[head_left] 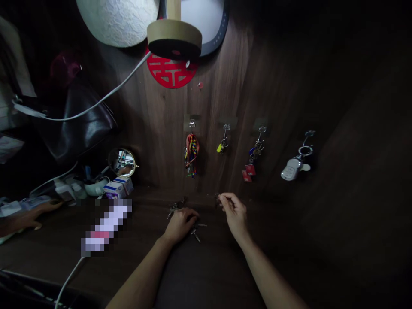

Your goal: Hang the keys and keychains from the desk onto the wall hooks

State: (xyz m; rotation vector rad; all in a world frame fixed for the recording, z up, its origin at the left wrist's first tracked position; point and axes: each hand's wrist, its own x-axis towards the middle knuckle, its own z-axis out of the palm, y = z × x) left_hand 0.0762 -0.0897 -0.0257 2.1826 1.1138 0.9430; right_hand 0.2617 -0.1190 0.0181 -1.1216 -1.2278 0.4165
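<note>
My left hand [180, 224] rests on the dark wooden desktop, its fingers bent but apart, with nothing visible between them. A bunch of keys [174, 208] lies just beyond its knuckles, to the left. Close under its fingertips are loose keys [195, 234], lying flat. My right hand [234, 212] is raised near the back panel, thumb and forefinger pinched on a small dark metal piece that looks like a key [218, 201]; its shape is dim and partly hidden by the fingers.
On the back panel hang a colourful key pouch [192, 150], keys with a yellow tag [222, 146], keys with red tags [249, 171] and a silver remote fob [292, 168]. A lamp [174, 36] overhangs. Left stand a round mirror [122, 163], small boxes [117, 188] and a bag [83, 120].
</note>
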